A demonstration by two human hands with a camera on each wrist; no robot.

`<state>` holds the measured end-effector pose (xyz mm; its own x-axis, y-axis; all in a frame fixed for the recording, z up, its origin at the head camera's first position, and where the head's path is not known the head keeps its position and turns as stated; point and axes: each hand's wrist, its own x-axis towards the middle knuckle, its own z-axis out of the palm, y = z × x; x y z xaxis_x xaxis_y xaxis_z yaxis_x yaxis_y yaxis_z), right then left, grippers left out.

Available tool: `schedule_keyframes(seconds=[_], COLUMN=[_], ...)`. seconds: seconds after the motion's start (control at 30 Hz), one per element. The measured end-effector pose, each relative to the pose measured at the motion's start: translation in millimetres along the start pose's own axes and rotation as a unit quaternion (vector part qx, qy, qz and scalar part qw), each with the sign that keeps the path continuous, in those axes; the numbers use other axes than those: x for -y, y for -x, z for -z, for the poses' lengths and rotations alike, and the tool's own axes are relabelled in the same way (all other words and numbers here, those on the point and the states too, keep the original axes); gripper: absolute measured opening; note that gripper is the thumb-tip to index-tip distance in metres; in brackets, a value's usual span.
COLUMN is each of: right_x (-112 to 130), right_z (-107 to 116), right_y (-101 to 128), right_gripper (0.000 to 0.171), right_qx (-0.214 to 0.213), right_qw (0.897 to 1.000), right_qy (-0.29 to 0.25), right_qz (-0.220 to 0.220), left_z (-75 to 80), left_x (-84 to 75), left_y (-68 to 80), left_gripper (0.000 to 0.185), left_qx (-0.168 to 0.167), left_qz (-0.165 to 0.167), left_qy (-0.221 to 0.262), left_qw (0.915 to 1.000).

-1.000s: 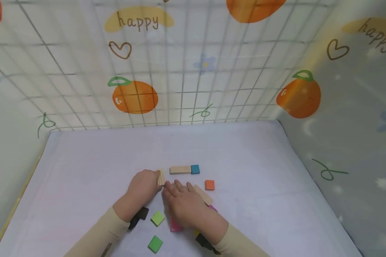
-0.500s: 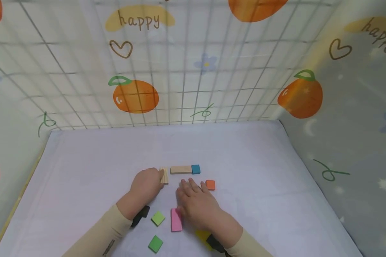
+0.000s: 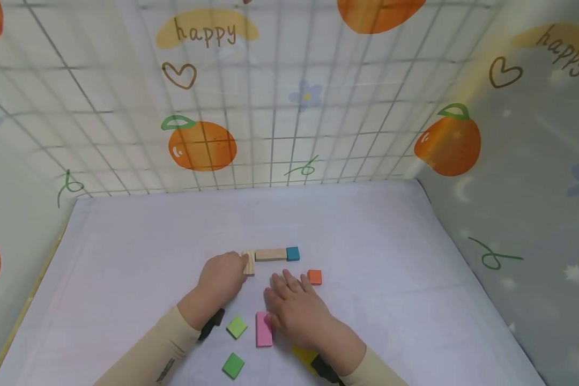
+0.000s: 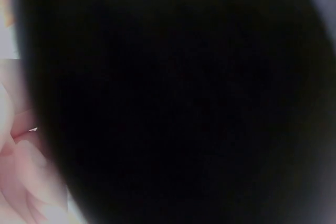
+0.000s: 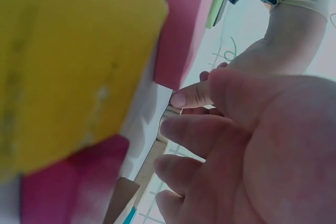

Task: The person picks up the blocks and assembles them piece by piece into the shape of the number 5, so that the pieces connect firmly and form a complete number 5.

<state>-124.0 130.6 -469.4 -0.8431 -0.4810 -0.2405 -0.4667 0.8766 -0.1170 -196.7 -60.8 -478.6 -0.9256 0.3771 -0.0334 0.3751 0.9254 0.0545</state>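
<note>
Wooden block (image 3: 248, 262) seemingly against left hand (image 3: 220, 281)

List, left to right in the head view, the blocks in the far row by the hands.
Small wooden block held by the left hand → long wooden block → blue block.

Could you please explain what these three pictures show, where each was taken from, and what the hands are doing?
A person works with two bare hands. The wide picture comes from a head-worn camera; the others from wrist cameras, the left one almost wholly dark. On the white table lie flat blocks. The left hand pinches a short pale wooden block beside a long pale wooden block and a blue square block. The right hand rests open near a pink rectangular block; an orange square block lies beyond.
</note>
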Motion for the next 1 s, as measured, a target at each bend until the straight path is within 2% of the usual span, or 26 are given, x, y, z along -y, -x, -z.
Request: schedule_keyframes(seconds=[0.33,0.5,0.67,0.77,0.83,0.9,1.0], right_x=[0,0,1,1,-2,-8,-24], right_z=[-3,-3,0,5,10,14,18], right_y=[-1,-2,1,7,14,22,33], right_gripper=[0.057,0.057,0.048,0.036,0.025,0.013,0.003], right_qx=[0.014,0.016,0.014,-0.034,-0.093,-0.171,-0.273], right_qw=[1.0,1.0,0.999,0.997,0.991,0.978,0.957], right_qy=[-0.013,-0.011,-0.016,-0.034,-0.057,-0.073,-0.064], right_qz=[0.012,0.015,0.033,0.062,0.08,0.092,0.075], left_z=[-5.7,-4.0,0.4,6.3,13.0,20.2,26.9], left_x=[1.2,1.0,0.8,0.7,-1.1,-3.9,-5.8], left_y=[-0.9,0.8,9.8,26.4,44.0,65.1,97.4], left_gripper=[0.04,0.041,0.044,0.046,0.045,0.044,0.049], left_qx=[-0.019,-0.024,-0.02,-0.01,-0.007,-0.007,-0.016], left_qz=[-0.014,-0.007,0.009,0.02,0.023,0.016,0.005], left_qy=[-0.017,-0.014,-0.007,-0.006,0.004,0.019,0.051], left_qw=[0.9996,0.9996,0.9997,0.9997,0.9997,0.9997,0.9986])
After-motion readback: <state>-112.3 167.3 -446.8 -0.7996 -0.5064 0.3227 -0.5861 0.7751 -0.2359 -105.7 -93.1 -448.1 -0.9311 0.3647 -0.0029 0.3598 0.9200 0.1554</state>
